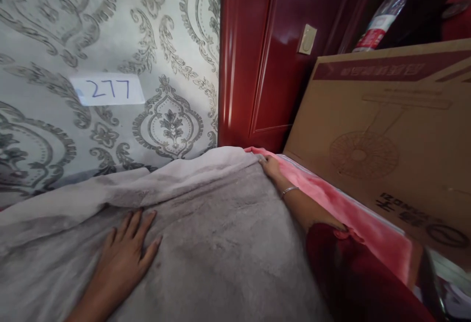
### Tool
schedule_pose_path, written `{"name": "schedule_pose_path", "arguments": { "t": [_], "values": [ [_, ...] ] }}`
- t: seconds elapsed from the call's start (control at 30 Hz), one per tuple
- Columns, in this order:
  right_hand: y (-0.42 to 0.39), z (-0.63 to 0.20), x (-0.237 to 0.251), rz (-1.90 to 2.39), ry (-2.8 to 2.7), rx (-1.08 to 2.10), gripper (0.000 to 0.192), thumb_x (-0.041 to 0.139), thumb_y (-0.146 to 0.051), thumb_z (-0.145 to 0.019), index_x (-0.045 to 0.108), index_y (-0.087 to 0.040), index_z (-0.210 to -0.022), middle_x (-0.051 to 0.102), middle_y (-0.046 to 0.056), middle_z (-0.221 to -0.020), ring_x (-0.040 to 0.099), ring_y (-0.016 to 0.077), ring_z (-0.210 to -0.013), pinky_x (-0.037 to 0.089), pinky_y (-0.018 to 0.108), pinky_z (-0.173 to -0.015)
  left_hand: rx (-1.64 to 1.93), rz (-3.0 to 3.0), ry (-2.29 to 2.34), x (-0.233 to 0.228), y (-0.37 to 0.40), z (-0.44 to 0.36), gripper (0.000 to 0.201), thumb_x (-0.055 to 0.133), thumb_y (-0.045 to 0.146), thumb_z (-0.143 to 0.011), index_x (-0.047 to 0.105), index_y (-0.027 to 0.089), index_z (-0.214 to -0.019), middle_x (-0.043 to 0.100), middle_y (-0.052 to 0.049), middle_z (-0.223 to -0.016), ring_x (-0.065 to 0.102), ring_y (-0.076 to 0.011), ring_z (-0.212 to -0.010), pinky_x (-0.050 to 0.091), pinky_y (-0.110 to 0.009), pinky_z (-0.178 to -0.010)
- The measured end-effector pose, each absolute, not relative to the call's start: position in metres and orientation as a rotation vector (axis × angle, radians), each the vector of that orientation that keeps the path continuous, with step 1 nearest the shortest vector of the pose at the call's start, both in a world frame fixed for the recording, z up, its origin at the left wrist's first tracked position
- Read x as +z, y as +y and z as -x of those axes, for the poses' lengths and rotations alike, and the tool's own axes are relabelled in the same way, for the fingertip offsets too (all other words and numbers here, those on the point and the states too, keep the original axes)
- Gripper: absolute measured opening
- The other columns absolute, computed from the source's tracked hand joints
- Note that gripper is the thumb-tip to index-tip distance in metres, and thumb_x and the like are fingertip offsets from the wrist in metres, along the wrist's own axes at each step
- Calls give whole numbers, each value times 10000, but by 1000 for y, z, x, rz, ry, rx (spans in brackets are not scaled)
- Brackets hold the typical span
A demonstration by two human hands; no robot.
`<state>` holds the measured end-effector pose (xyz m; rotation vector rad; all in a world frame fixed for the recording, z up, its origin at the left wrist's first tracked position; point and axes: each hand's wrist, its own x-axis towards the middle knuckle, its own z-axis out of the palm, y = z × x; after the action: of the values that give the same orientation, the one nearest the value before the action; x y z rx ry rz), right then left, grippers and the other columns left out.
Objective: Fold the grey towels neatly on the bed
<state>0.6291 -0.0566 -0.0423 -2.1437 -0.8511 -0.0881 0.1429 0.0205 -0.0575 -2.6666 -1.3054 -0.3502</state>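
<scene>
Head view: left hand point(127, 253) spread flat on grey blanket point(221, 243), right hand point(270, 166) outstretched, pinching its far corner

The person wears a dark red sleeve point(353, 273) and a thin silver bracelet point(289, 190) on the right wrist.

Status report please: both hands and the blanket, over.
Left hand flat, open on grey blanket. Right hand at blanket's far corner, grip unclear. Pink sheet and cardboard box close on right.
</scene>
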Motion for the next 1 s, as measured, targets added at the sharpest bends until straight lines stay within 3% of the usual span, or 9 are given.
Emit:
{"name": "schedule_pose_path", "arguments": {
  "t": [0.13, 0.23, 0.33, 0.6, 0.8, 0.9, 1.0],
  "values": [
    [-58, -634, -11, 2081, -875, -126, 197, 573, -253, -849, 706, -125, -919, 731, 101, -912, 656, 230, -831, 480, 302, -778, -349, 2679, -1314, -55, 19, -143, 773, 298, 563, -849, 505, 132, -1457, 411, -184, -1560, 327, -375, -1467, 326, -570, -1140],
    [-48, -637, 21, 1979, -888, -282, 286, 474, -281, -916, 664, -142, -1078, 709, 117, -1063, 622, 240, -975, 452, 310, -857, -439, 2667, -1315, -57, 19, -143, 779, 283, 570, -848, 525, 126, -1441, 396, -195, -1565, 325, -384, -1465, 312, -574, -1145],
    [-29, -639, 38, 1867, -865, -435, 347, 387, -358, -976, 610, -173, -1168, 687, 111, -1089, 599, 239, -992, 437, 319, -860, -548, 2631, -1324, -58, 19, -142, 786, 289, 587, -849, 506, 136, -1454, 375, -191, -1576, 302, -410, -1466, 308, -609, -1128],
    [7, -630, -39, 2070, -772, -310, 348, 414, -338, -953, 628, -121, -1121, 668, 169, -1016, 612, 267, -899, 441, 362, -839, -664, 2518, -1460, -72, 28, -137, 807, 275, 630, -847, 489, 148, -1459, 411, -195, -1543, 292, -444, -1454, 277, -656, -1122],
    [-2, -631, -42, 2053, -782, -314, 399, 392, -345, -930, 616, -104, -1157, 665, 179, -1048, 596, 282, -930, 452, 374, -845, -815, 2510, -1437, -53, 30, -129, 707, 244, 548, -907, 548, 122, -1383, 481, -198, -1433, 444, -378, -1342, 386, -552, -1102],
    [-16, -621, -28, 2003, -792, -389, 459, 415, -298, -897, 565, -93, -1278, 607, 204, -1214, 535, 317, -1082, 426, 418, -913, -814, 2414, -1373, -25, 29, -125, 611, 307, 442, -921, 553, 128, -1384, 480, -199, -1417, 477, -365, -1268, 425, -531, -1058],
    [-25, -601, -14, 1986, -1127, -576, 554, 473, -226, -852, 519, -142, -1397, 516, 166, -1395, 437, 336, -1209, 380, 450, -979, -574, 2345, -1330, 4, 35, -129, 537, 336, 306, -925, 558, 176, -1397, 453, -170, -1487, 468, -378, -1250, 445, -542, -980]
  ]
}}
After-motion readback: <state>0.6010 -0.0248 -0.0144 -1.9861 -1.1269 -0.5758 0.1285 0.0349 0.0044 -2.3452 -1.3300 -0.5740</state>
